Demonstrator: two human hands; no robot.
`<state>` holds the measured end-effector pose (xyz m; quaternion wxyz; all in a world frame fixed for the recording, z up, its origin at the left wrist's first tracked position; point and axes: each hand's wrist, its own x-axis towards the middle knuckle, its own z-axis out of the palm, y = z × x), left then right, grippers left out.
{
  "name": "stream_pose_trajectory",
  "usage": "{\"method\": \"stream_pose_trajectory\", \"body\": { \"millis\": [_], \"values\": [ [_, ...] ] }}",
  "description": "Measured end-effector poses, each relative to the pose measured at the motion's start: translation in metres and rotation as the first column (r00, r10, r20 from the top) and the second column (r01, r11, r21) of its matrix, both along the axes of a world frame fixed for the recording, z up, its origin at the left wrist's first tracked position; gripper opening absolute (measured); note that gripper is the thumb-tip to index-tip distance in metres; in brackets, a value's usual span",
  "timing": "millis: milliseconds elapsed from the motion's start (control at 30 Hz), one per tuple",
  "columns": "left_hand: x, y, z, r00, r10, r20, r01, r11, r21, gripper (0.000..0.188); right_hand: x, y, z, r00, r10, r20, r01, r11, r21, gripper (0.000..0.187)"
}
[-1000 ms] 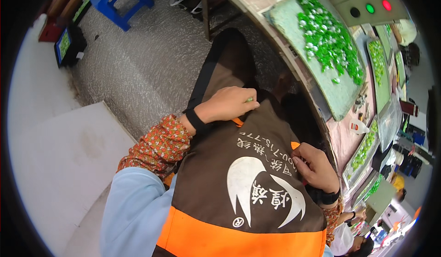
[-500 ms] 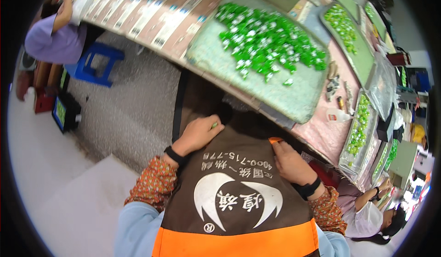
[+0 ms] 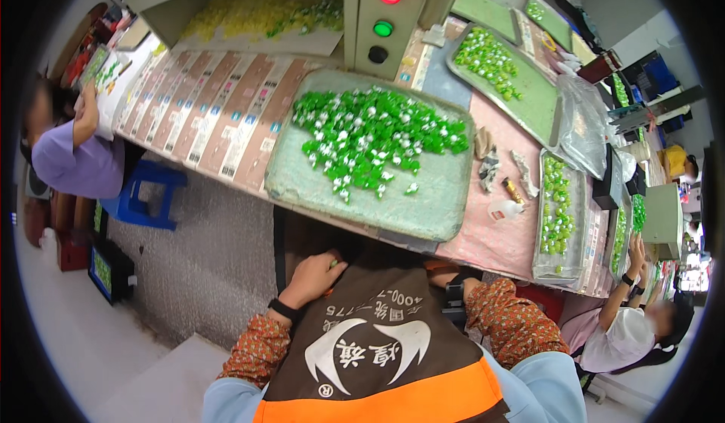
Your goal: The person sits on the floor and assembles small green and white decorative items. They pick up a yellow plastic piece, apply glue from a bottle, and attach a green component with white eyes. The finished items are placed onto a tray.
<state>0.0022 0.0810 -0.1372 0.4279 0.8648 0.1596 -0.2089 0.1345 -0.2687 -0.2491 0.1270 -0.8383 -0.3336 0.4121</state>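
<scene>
L hand [image 3: 311, 278], 1 ea.: fingers curled, apparently pinching sm. green pc. [image 3: 333, 263] by thumb side, over brown apron [image 3: 381, 294], below near edge of table [image 3: 491, 243]. R hand [image 3: 442, 274], 1 ea.: opp. side of apron, near same edge; grip can't tell. Step, as judged: handling pc. at lap level, L hand only, off the tray [image 3: 445, 223] w/ its green pile [image 3: 370, 140]. Next move, if tray-bound, calls for lift clear of table edge, pinch kept. Hidden/unclear: most of pc., behind fingers; R fingertips; apron's far end, under table; pc. shape, too sm.
</scene>
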Motion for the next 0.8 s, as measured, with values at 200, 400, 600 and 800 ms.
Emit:
{"method": "stream_pose_trajectory", "body": {
  "millis": [200, 400, 600, 800],
  "values": [
    [-0.010, 0.002, -0.012, 0.995, 0.018, 0.096, -0.020, 1.000, 0.023, 0.034, 0.007, 0.015, 0.048, 0.919, -0.231, -0.320, 0.194, 0.970, -0.145, 0.031],
    [-0.005, -0.001, -0.005, 0.998, -0.041, 0.050, 0.038, 0.997, 0.067, 0.032, 0.006, 0.030, 0.101, 0.848, -0.368, -0.382, 0.322, 0.929, -0.181, 0.027],
    [-0.011, 0.002, -0.018, 0.993, -0.073, 0.090, 0.066, 0.994, 0.082, 0.026, 0.004, 0.046, 0.149, 0.971, 0.202, -0.130, -0.206, 0.979, -0.012, 0.025],
    [-0.009, 0.000, -0.014, 0.997, -0.053, 0.050, 0.051, 0.997, 0.050, 0.024, -0.003, 0.036, 0.195, 0.841, 0.376, 0.388, -0.436, 0.897, 0.074, 0.016]
  ]
}}
